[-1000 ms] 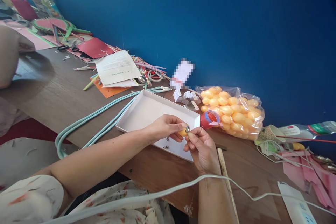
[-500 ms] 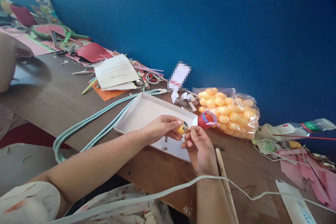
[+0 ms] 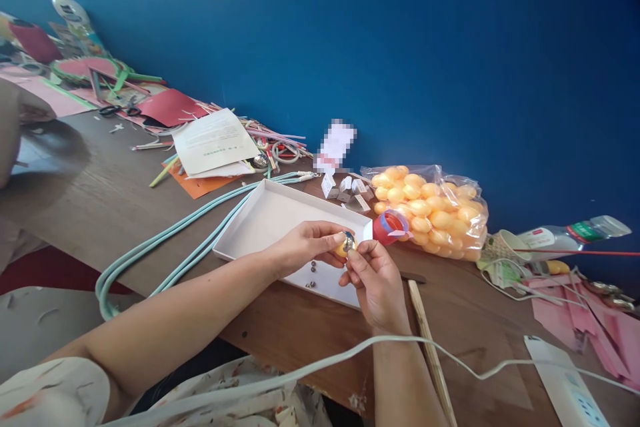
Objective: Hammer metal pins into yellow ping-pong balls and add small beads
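My left hand point(image 3: 315, 247) pinches a small yellow ball point(image 3: 345, 248) with a shiny silver, mirror-like part on its right side. The fingers of my right hand point(image 3: 373, 273) are pressed together against that silver side; whether they hold a small piece there is hidden. Both hands are above a shallow white box tray point(image 3: 285, 203). A few small dark metallic beads point(image 3: 313, 268) lie in the tray below the ball.
A clear bag of yellow-orange balls point(image 3: 430, 210) lies behind, beside a red tape roll point(image 3: 389, 227). Turquoise cords point(image 3: 170, 223) curve left of the tray. A white cable point(image 3: 345, 355) crosses my right forearm. A power strip point(image 3: 560, 373) is at right; another person's arm point(image 3: 10, 127) at left.
My right fingertips have moved in closer against the ball's silver side. My left hand still holds the ball, turned slightly. The whole view has shifted a little.
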Motion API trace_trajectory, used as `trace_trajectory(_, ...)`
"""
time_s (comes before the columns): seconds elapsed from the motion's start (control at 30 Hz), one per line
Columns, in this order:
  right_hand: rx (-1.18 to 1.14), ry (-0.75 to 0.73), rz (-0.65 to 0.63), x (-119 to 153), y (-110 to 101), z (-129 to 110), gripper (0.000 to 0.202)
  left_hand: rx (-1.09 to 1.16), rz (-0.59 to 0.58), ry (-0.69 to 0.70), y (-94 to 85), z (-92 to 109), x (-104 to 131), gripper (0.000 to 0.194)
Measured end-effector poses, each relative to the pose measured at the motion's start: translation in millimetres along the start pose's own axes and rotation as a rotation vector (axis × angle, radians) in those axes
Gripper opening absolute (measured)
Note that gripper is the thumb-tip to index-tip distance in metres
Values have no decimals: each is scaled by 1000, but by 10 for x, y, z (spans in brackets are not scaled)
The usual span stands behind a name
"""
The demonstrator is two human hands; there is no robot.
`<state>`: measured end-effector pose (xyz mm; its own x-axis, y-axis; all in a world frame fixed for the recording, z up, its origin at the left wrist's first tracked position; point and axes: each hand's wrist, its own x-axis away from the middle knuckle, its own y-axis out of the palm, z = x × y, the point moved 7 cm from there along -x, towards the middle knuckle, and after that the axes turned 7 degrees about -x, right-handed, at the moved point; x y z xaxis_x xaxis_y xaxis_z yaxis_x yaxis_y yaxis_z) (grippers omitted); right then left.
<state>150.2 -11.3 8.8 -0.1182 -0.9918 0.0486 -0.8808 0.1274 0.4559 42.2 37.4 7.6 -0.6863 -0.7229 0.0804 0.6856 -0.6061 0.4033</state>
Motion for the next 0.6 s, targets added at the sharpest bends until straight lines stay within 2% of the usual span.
trace_trajectory(0.2,56,-54,-6,12,-5,-15,19,-11,-15,26,16,31,6,41)
trace_trajectory(0.4,-90,-69,-54,33,60,-37,12,78,-28,29,39,58,20,42)
trace_trajectory(0.6,-110,-80,-38,31,45,-51,11,90,-53,52,41,72,21,44)
